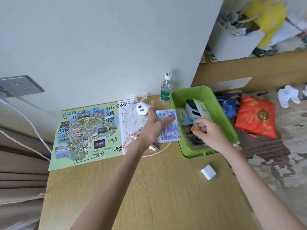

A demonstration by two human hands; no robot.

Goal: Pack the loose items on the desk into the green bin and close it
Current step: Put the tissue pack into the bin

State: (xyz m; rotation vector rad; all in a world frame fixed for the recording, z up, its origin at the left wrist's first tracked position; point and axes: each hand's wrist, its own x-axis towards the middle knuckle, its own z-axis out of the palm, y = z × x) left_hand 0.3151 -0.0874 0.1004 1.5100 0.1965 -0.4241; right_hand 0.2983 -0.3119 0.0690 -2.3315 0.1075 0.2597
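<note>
Left hand is up at the left rim of the green bin, thumb and fingers pinching a flat white-and-purple printed packet. The packet is held mostly over the tabletop, with its right edge right at the bin's left wall; touching or just clear, I can't tell.

Right hand is over the open bin, fingers curled and pressed together at the tips around a small orange-tipped item. It's too small to name, and it hangs just above the bin's contents.

Inside the bin there's a white-and-dark gadget toward the back, a pale sachet leaning on it and a light blue pack by the left wall. There's darker clutter at the near end that I can't make out.

Loose on the tabletop, a white charger plug lies near the bin's front corner, well apart from both hands. A white round remote sits just beyond the left hand's knuckles, and a clear bag of coppery bits is under the left wrist. A scribbled-on park map lies flat to the left, and a water bottle stands upright against the wall, just beside the bin's back corner.

Off to the right of the bin, a red packet and a blue bag lie beyond the tabletop's edge.
</note>
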